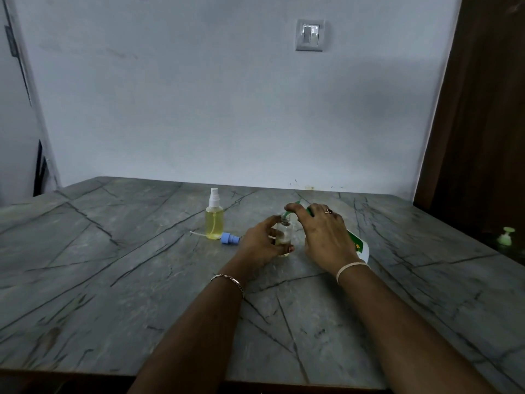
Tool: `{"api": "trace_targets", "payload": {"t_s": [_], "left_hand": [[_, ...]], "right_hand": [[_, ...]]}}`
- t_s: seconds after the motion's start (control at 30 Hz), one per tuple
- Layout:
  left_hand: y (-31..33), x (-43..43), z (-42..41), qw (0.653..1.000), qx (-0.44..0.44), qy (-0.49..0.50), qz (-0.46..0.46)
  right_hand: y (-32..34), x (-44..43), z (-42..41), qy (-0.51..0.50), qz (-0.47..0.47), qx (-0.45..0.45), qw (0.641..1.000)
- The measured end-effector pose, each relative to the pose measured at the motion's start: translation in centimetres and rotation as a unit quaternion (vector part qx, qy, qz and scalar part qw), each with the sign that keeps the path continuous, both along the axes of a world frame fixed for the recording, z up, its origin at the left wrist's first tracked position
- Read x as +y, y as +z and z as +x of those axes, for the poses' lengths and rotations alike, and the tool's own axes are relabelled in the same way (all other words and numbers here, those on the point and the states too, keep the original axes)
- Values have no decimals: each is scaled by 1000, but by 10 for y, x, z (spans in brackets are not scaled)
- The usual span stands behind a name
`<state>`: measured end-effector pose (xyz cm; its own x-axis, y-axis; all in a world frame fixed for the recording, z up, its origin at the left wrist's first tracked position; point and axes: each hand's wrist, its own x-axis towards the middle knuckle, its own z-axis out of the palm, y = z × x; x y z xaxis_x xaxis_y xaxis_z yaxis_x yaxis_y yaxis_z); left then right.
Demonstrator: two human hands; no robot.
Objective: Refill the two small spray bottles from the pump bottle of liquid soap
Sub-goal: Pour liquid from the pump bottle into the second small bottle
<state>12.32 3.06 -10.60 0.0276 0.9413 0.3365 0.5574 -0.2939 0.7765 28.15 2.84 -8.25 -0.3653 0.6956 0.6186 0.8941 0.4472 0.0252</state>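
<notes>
Grey veined stone tabletop (113, 251): work surface; every task item stands or lies near its middle.
Small clear plastic spray bottle (284, 233): uncapped and upright on the tabletop, with only a shallow layer of yellow liquid at its base.
Left hand (261, 240): fingers and thumb wrapped round the uncapped bottle's body, bracing it; wrist low, forearm running in from the near edge.
Right hand (324, 234): arched over the top of the white pump bottle with a green label (359, 245), fingers curled down on the pump head, index finger stretched forward along the green spout (289, 216).
Spout position: its tip sits at the open neck; exact centring cannot be told.
Step in hand: pumping soap into the narrow mouth. This probably calls for short, slow strokes, the spout right over the opening and a firm brace below, since thick soap may string over the rim.
Second small spray bottle, white-topped (214, 221): capped, nearly full of yellow liquid, well left of the hands.
Blue spray cap with dip tube (228, 239): lying on its side just beside the left hand.
</notes>
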Motion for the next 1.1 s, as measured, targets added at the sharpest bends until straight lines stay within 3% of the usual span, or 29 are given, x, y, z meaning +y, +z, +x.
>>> {"api": "trace_targets", "payload": {"t_s": [0.7,1.1], "left_hand": [[-1,2,-2,998,-52,-15,-15],[0,0,-2,999,-28,-11,-11]], "right_hand": [[-3,1,5,1,2,-13,1000],[0,-1,0,-1,4,-6,1000]]}}
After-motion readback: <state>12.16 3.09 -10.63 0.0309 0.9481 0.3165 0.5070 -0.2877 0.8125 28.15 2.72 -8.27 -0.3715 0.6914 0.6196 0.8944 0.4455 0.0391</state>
